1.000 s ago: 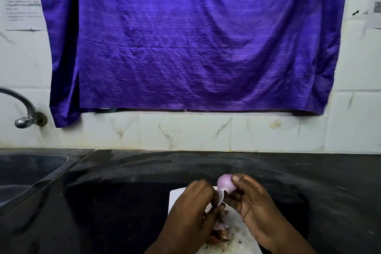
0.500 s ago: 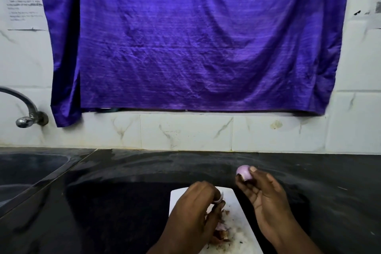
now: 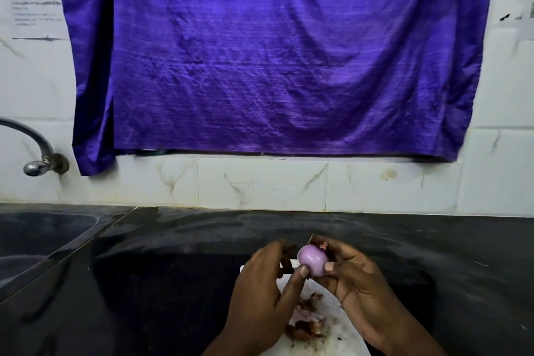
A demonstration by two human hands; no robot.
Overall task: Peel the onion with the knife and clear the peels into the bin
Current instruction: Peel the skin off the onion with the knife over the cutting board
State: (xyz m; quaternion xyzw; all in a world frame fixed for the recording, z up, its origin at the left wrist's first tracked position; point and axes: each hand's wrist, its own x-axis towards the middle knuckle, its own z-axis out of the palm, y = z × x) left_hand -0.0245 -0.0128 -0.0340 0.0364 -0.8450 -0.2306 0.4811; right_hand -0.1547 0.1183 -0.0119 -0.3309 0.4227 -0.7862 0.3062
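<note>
The small onion (image 3: pixel 312 260) was held just above the far edge of the white cutting board (image 3: pixel 344 332), pinched between thumb and fingers of the right hand (image 3: pixel 358 289). The left hand (image 3: pixel 265 292) was closed around what appeared to be the knife (image 3: pixel 310 239), of which only a pale tip could be made out beyond the onion; its thumb was pressed against the onion's near left side. The step was judged to be the removal of the last scraps of skin. It would be done best with short, shallow strokes, the blade kept flat against the curve and drawn toward the bracing thumb, so that little flesh was lost and the fingers behind were spared. The onion looked smooth, glossy and pale purple, nearly round, with a small reddish-brown fragment left at its far top. Dry, papery brown and pinkish peels (image 3: pixel 306 321) lay heaped and curled on the board, with fine crumbs scattered around. The counter (image 3: pixel 173 283) was dark, polished stone. No bin was seen.
</note>
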